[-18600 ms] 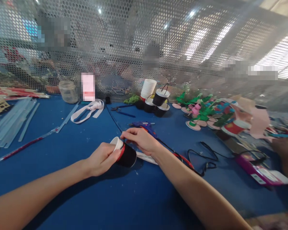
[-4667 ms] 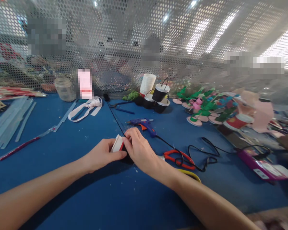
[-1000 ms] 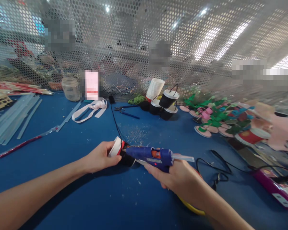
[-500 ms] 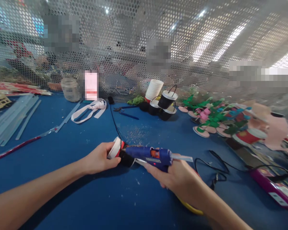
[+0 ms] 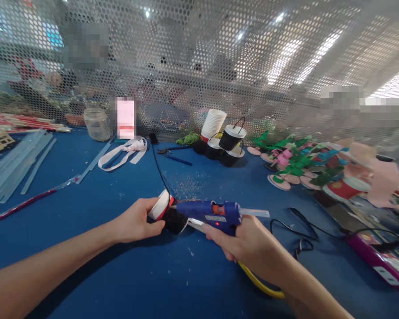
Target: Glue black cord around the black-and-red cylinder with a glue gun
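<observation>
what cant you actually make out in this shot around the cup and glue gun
- Glue gun nozzle tip: head view, too small to tell whether it touches the black cup or whether glue is coming out.
- Cup's near side: covered by the left hand.
- Gun's handle and trigger: wrapped by the right hand.
- Yellow loop: mostly hidden under the right forearm.
- People behind the mesh screen: blurred.

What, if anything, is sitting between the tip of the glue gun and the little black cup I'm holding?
Nothing visible. The right hand holds the blue glue gun with its nozzle right at the black cup, which the left hand grips on its side by the white rim.
</observation>
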`<action>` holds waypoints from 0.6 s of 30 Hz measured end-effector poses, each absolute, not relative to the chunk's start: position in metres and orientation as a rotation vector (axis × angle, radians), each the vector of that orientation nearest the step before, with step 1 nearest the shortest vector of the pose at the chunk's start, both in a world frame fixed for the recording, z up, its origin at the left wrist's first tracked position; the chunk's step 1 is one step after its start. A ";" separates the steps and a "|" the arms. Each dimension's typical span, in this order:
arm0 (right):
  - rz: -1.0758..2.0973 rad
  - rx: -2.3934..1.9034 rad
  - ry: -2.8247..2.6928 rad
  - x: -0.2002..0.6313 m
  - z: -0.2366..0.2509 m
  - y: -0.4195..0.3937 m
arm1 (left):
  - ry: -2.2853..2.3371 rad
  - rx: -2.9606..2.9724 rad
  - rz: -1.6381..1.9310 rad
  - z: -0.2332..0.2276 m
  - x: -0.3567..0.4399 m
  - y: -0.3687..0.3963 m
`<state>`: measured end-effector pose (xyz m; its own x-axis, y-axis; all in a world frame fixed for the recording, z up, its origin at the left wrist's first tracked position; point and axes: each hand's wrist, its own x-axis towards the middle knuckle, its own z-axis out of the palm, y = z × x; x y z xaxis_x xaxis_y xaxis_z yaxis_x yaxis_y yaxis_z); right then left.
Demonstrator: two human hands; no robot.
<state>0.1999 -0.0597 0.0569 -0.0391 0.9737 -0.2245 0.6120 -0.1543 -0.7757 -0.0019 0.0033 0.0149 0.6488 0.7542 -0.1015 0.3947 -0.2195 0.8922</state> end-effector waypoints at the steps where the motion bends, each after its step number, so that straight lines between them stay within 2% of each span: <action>1: 1.065 -1.791 -1.672 0.200 0.057 -0.060 | 0.913 1.840 0.439 0.015 -0.002 0.003; 18: 1.078 -1.823 -1.688 0.203 0.060 -0.058 | 0.894 1.863 0.427 0.016 -0.003 0.003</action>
<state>0.2029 -0.0577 0.0603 -0.0436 0.9675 -0.2492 0.6331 -0.1662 -0.7560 -0.0028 0.0027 0.0161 0.6663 0.7399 -0.0931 0.3926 -0.2420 0.8873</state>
